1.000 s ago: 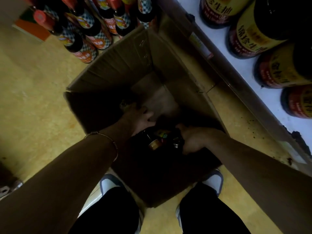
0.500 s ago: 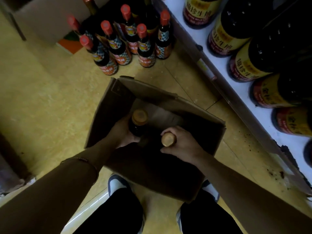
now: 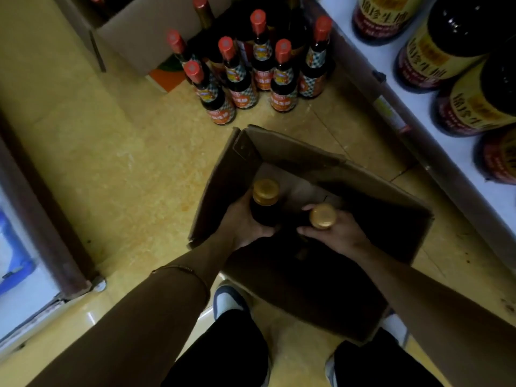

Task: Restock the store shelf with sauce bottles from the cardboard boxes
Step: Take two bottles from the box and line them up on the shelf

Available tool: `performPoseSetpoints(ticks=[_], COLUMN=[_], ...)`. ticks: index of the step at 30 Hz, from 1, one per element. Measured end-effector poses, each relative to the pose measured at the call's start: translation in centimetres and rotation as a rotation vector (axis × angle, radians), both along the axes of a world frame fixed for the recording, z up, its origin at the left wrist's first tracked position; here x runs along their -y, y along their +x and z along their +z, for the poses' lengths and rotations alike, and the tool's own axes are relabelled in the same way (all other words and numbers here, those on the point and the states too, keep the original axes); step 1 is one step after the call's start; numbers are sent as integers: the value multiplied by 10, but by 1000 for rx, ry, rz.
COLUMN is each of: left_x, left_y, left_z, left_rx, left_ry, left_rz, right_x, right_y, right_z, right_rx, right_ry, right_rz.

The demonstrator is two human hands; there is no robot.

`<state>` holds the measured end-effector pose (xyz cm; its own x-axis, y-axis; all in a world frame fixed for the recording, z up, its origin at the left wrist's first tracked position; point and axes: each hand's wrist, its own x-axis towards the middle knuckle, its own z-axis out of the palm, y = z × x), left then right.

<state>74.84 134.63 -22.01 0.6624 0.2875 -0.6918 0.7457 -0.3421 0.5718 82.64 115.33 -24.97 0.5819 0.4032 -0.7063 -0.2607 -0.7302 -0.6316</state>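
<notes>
Bottles (image 3: 265,205) higher above cardboard box (image 3: 307,160).

Both bottles (image 3: 265,203) higher, out of box (image 3: 293,152)

"锦珍生抽" on shelf bottles' (image 3: 435,55) yellow labels

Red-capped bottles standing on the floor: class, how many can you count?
7 with caps visible, clustered on the floor beyond the cardboard box: far left, front left, centre-left, rear centre, centre-right, right, rear. Others may hide behind.
</notes>
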Motion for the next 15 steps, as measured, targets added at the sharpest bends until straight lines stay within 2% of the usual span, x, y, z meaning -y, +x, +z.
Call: performPoseSetpoints(ticks=[3,7,10,15], left_x=[2,4,2,1], left_y=[3,8,11,11], left_z=[12,50,101,202], left_rx=[-22,-18,5,102], left_ry=[17,41,30,-73], left_rz=[-25,-73,-57,0], right_x=[12,15,10,-7], right_y=[2,12,20,35], right_z=[20,76,132,245], right_rx=[32,69,99,192], right_ry=[4,1,7,71], right_rz=[-104,14,-46,-5])
